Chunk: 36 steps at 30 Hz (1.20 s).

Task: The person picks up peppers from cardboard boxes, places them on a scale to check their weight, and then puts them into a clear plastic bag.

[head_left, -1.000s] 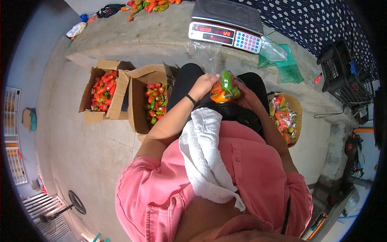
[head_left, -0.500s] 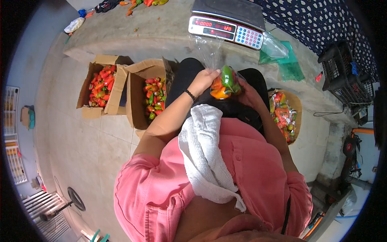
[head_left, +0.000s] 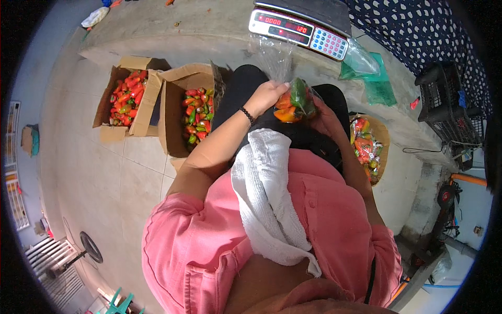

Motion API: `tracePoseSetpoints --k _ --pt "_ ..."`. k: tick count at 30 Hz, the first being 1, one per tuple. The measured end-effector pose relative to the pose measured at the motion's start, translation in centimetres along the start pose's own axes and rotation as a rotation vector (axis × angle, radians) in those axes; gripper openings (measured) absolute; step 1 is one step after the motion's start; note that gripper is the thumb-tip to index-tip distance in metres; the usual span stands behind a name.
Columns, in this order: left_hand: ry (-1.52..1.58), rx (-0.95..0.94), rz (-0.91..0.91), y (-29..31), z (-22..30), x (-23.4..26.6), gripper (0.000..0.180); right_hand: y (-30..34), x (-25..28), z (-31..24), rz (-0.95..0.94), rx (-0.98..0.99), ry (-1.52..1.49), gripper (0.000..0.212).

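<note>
the left hand (head_left: 266,98) is pinching a thin, clear bag (head_left: 294,103) at its neck; the right hand (head_left: 328,119) is curling its fingers around the rounded side. the bag is sitting over the lap (head_left: 235,104), near the rough concrete surface's (head_left: 198,36) edge.

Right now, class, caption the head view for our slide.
Left hand grips a clear bag of peppers, right hand against it, near a digital scale.

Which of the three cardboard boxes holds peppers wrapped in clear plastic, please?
The box at the person's right; the far-left box and the middle box show loose peppers.
</note>
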<state>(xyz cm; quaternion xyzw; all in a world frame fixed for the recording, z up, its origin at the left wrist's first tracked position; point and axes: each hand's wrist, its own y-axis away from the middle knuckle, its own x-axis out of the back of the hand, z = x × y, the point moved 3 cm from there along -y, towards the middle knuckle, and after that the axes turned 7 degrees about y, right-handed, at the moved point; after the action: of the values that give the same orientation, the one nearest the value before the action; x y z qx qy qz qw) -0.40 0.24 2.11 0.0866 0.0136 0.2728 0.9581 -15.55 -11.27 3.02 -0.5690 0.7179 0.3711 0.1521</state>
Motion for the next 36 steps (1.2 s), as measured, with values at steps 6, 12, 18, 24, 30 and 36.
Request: tracePoseSetpoints --k 6,12,18,24,30,36 --pt "0.031 0.032 -0.050 -0.4 -1.1 0.1 0.034 -0.3 1.0 0.6 0.070 -0.026 0.035 0.050" --pt "0.122 0.052 -0.065 0.7 1.2 -0.3 0.027 -0.2 0.6 0.2 0.115 -0.006 0.131 0.052" --pt "-0.318 -0.720 0.156 1.3 2.7 0.1 0.013 -0.6 0.3 0.0 0.003 -0.054 0.019 0.048" --pt "-0.348 -0.686 0.126 2.2 4.2 0.2 0.011 -3.0 11.5 3.3 0.094 0.171 0.571 0.055" --pt "-0.761 -0.874 -0.011 2.3 9.9 1.5 0.009 0.2 0.6 -1.6 0.000 0.310 0.902 0.046" --pt "-0.249 -0.867 -0.246 2.8 15.3 -0.4 0.010 -0.5 4.7 1.0 -0.837 -0.023 -0.521 0.067"
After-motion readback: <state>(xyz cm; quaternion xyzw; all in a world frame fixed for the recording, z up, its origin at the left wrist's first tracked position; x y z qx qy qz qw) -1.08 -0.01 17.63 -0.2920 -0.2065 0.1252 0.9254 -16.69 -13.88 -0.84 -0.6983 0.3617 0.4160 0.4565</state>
